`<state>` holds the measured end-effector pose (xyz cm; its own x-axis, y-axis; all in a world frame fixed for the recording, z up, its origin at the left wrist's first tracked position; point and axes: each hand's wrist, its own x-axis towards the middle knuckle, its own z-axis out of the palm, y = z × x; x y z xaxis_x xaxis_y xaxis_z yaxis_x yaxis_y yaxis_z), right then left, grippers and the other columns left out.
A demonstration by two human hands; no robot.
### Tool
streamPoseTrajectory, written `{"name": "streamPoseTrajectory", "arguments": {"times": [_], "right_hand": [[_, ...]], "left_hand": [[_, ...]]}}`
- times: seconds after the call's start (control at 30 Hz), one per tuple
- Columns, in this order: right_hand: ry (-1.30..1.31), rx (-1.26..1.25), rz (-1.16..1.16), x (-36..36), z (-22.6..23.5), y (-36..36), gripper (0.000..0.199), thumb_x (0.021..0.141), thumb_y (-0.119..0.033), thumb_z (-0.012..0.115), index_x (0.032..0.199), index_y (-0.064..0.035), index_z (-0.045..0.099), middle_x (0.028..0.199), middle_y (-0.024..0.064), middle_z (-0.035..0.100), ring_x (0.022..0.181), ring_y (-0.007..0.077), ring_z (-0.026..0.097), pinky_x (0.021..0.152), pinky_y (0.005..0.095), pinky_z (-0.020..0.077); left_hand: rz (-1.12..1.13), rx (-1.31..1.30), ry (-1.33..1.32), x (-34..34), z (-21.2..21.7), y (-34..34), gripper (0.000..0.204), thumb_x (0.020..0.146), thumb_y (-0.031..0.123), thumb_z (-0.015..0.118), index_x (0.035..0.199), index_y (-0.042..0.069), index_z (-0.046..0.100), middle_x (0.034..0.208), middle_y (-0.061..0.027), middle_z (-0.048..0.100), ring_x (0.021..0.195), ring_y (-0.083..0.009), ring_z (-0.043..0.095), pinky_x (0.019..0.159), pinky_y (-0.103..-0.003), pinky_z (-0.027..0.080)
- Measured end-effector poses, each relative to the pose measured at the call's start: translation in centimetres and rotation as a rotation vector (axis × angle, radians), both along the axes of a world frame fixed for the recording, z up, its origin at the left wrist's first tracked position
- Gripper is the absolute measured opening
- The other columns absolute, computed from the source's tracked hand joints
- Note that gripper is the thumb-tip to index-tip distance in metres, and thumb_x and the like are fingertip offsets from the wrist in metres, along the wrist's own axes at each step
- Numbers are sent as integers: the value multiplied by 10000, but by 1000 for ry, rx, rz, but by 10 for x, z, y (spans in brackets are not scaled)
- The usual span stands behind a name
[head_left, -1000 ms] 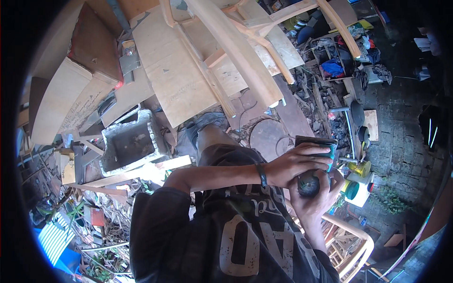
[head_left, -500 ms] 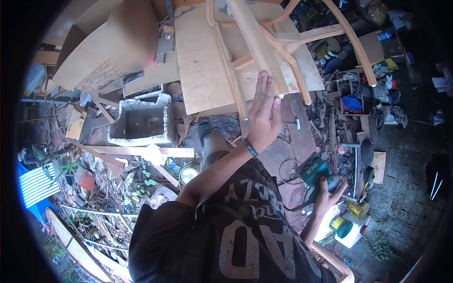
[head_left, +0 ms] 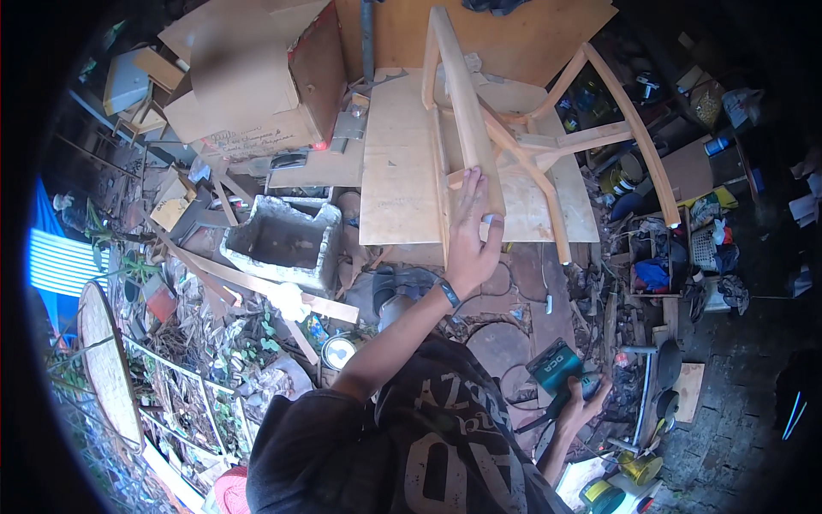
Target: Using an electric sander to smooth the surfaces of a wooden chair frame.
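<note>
An unfinished wooden chair frame [head_left: 517, 152] lies with its legs up on a flat tan board. My left hand [head_left: 473, 244] rests on the end of its nearest leg [head_left: 473, 128], with fingers stretched along the wood and the thumb at the side. Nothing is wrapped in those fingers. Low on the right, my right hand [head_left: 586, 401] is closed around a boxy green palm sander [head_left: 556, 368], which is held away from the chair. Its underside is hidden from view.
Left of the board [head_left: 390, 206] stands a rough stone basin [head_left: 330, 248], below a large cardboard box [head_left: 248, 107]. Wooden strips and rubble lie at the left. A crate [head_left: 655, 257] with rags and yellow-green tins [head_left: 640, 469] are on the right.
My view has tilted up, so the chair and board sit lower in the picture and more of the box shows. My left hand stays on the leg; the sander has turned slightly.
</note>
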<state>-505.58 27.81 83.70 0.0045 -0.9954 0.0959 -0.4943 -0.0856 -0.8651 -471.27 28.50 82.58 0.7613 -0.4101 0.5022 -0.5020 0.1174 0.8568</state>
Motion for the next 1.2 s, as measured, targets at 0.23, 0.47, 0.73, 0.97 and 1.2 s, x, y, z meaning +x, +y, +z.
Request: {"name": "streamPoseTrajectory", "arguments": {"times": [0.23, 0.47, 0.73, 0.97, 1.2], "right_hand": [[-52, 115, 113, -23, -24, -26, 409, 714, -67, 722, 1074, -47, 528, 912, 46, 493, 837, 182, 470, 808, 304, 408], [61, 33, 177, 20, -2, -47, 461, 670, -72, 740, 1069, -25, 515, 971, 121, 486, 943, 294, 485, 913, 377, 385], [-191, -203, 380, 152, 111, -105, 600, 719, -197, 787, 1209, -49, 473, 1089, 65, 449, 1001, 206, 439, 941, 313, 343], [-111, -475, 682, 343, 196, -203, 587, 704, -179, 723, 1230, -62, 490, 1066, 52, 484, 962, 173, 477, 899, 296, 397], [4, -303, 863, 534, 190, -242, 445, 699, -76, 759, 1099, -50, 566, 924, 47, 569, 834, 148, 554, 767, 286, 476]], "left_hand": [[-97, 661, -78, 87, 19, -55, 806, 873, 266, 594, 1502, -128, 280, 1637, -292, 128, 1477, -527, 190, 1241, -469, 195], [-33, 761, -198, 208, 7, -122, 938, 778, 296, 654, 1519, -113, 249, 1638, -279, 146, 1446, -523, 266, 1211, -459, 267], [78, 389, 210, 253, -9, -160, 978, 767, 168, 715, 1518, -114, 154, 1473, -350, 357, 1309, -451, 469, 1101, -407, 414], [-223, -178, 931, 204, -18, -133, 791, 770, -29, 740, 1418, -26, 287, 1292, -146, 540, 1199, -227, 542, 1002, -347, 473], [-349, -72, 886, 212, -21, -128, 1235, 743, 23, 729, 1465, -137, -260, 1377, -221, 450, 1251, -279, 499, 1095, -327, 403]]}}
